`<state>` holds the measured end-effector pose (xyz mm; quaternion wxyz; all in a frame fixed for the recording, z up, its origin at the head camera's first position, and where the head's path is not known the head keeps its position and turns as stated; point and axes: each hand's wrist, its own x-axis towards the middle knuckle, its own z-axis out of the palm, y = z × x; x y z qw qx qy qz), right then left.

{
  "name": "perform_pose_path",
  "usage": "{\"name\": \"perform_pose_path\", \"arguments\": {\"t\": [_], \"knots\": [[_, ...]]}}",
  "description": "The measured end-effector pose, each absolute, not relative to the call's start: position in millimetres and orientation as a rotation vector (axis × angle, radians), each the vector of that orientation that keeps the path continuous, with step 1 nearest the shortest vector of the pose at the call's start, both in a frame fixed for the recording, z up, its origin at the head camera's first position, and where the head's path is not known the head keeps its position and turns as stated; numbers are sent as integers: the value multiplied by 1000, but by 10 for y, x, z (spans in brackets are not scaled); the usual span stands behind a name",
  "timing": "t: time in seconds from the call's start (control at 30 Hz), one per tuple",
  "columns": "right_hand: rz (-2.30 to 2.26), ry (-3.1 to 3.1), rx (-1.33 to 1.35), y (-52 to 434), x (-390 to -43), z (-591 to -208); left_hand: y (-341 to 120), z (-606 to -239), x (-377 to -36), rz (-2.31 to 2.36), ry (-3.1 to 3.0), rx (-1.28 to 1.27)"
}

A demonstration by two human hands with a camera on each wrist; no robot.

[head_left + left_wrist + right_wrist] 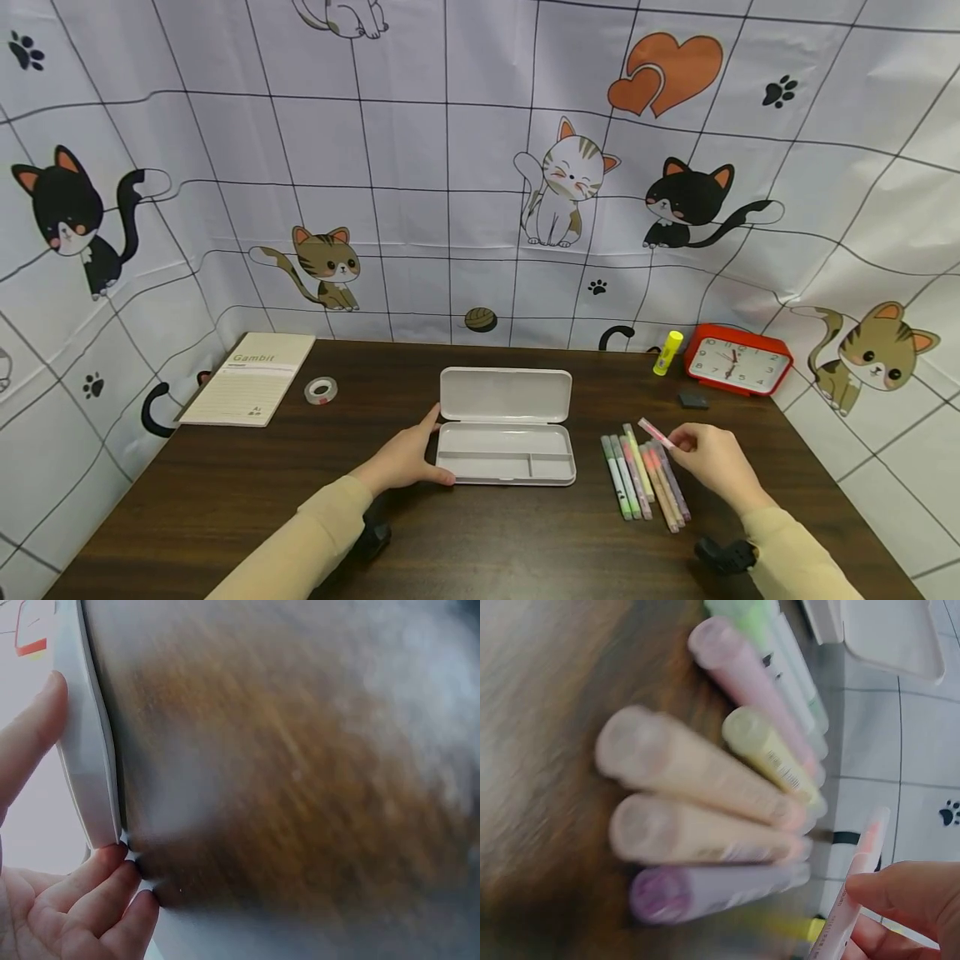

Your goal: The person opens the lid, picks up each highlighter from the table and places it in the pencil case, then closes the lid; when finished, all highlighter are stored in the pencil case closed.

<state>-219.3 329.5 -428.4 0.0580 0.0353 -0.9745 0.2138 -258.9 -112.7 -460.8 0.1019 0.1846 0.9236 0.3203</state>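
The left hand (405,456) and the right hand (708,458) are working well apart. The left is bracing the left end of a white pencil case (483,468), its thumb bearing near the front corner and its fingers bending round the side. The case is lying on the dark wooden table (525,533), its lid (506,396) standing raised and its 3 compartments facing up. The right hand is pinching a pink marker (654,432) between thumb and fingers, near the far end of a row; I cannot tell whether its hidden lower end is touching a neighbour. In that row, 2 orange markers (720,776) are lying beside a purple marker (727,891), with a yellow marker (780,766), a mauve-pink marker (759,701) and green markers (624,477) further left.

The step in hand seems to be picking out 1 marker while steadying the case. The next move is probably calling for a firm pinch, a path leftward above the row, and a wrist turn lining the marker up with a longer compartment.
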Motion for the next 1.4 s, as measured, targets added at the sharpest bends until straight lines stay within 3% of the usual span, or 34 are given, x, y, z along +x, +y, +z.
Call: {"name": "perform_pose_path", "arguments": {"t": [0.63, 1.4], "knots": [[646, -2944, 306, 2760, -2362, -4077, -1110, -4566, -2565, 932, 2720, 544], [558, -2889, 518, 1843, -2558, -4291, -1124, -4589, -2559, 979, 2710, 535]]}}
